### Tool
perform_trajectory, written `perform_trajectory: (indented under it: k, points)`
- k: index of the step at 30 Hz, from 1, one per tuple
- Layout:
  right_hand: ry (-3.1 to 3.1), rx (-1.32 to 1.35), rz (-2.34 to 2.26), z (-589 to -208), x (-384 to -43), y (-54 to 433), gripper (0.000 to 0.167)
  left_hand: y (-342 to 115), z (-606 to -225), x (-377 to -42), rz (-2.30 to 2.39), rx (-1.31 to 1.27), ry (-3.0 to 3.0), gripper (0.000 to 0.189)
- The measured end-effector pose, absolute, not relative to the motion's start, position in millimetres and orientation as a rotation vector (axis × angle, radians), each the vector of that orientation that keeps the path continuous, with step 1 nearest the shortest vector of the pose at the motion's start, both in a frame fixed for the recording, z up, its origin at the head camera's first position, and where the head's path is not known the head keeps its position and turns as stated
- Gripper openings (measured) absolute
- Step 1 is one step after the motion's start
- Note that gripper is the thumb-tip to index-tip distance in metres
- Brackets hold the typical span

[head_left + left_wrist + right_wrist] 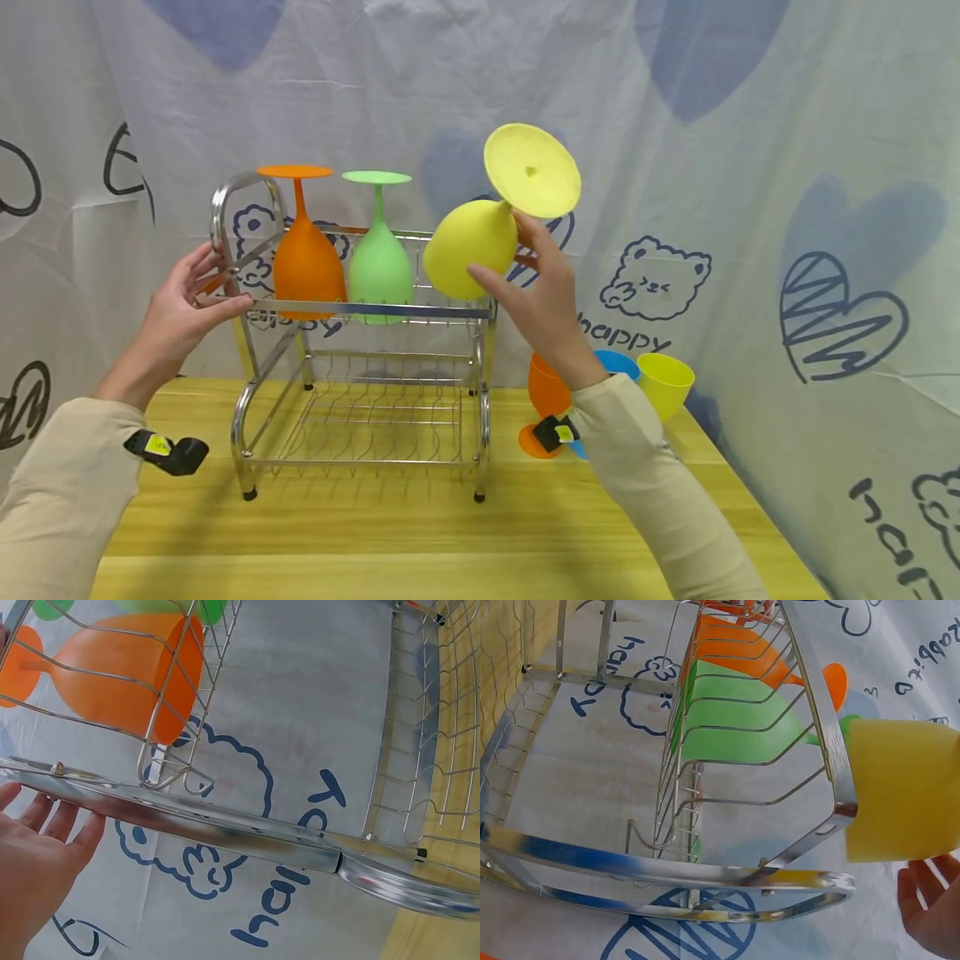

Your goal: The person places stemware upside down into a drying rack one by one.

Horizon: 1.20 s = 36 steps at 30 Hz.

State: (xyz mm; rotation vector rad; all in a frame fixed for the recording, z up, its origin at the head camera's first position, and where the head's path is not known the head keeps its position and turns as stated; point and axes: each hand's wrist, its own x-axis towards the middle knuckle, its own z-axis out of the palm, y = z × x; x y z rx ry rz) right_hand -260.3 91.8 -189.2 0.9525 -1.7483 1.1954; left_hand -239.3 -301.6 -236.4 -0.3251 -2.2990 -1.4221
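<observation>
Over the right end of the rack (367, 461), my right grip (543, 287) is closed round the yellow goblet (465, 254), thumb across the near side of the bowl and fingers behind, close to the stem. It leans, foot up and to the right, mouth down to the left, and I cannot tell whether it touches the front rail (420, 311). That tilt seems the chief danger: lowered at this angle, the rim could catch on the rail or the wires (731, 802) and twist loose. The bowl rounds off where I hold it, so it may pivot or slip and drop to the surface (375, 533). Just to the left, the green goblet (380, 271) stands mouth down, with the orange goblet (307, 267) beside it; a sideways swing could knock the green one into its neighbour. My left grip (183, 304) is curled about the side frame (217, 217) and the rail's end; too hard a push from there could slide the rack on its black feet (479, 497). Near my right sleeve (660, 467) are a second orange goblet (545, 387), a blue cup (617, 363) and a yellow cup (665, 385), which a low forearm might topple.
</observation>
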Motion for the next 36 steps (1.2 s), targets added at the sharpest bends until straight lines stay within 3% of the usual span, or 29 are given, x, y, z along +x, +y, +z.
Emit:
perform_trajectory:
  k: [23, 36]
  points:
    - [-2.48, 0.556, 1.058, -151.7, -279.8, 45.7, 0.07, -303.6, -239.9, -241.5, -1.411, -0.302, -2.316, 0.08]
    - [-2.731, 0.377, 0.881, -145.9, -288.4, 23.9, 0.055, -301.8, -243.1, -241.4, -1.415, -0.331, -2.293, 0.079]
